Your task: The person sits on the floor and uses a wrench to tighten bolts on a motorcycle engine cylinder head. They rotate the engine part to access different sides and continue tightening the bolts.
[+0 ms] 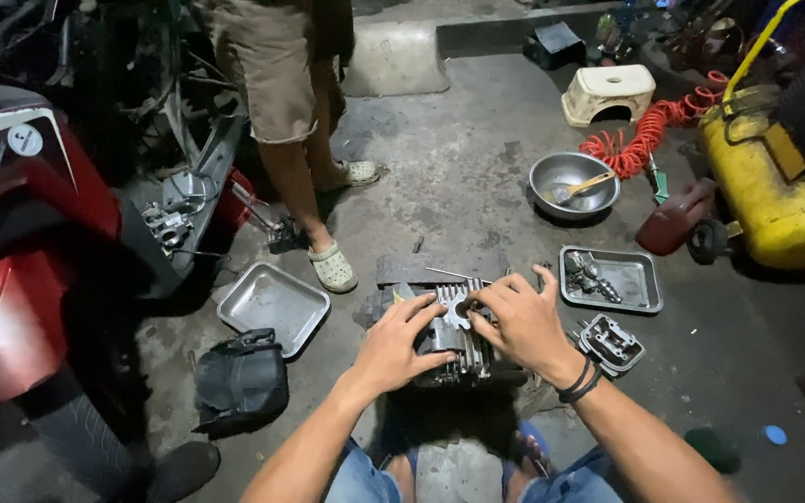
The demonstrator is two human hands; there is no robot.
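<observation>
A finned metal engine cylinder (451, 346) sits on the concrete floor between my knees. My left hand (398, 346) rests on its left side, fingers spread over the fins. On the cylinder's top right lies my right hand (519, 321), fingertips pinched at the round opening near the top; whether they hold a small part I cannot tell. A cylinder head (611, 343) lies just right of my right wrist.
A metal tray (640, 291) with small parts lies to the right, a bare metal tray (272, 305) to the left. A steel bowl with a spoon (572, 183), a red coiled hose (645, 135), a yellow compressor tank (770, 186), a red motorcycle (25, 242) and a standing person's legs (291, 140) surround me.
</observation>
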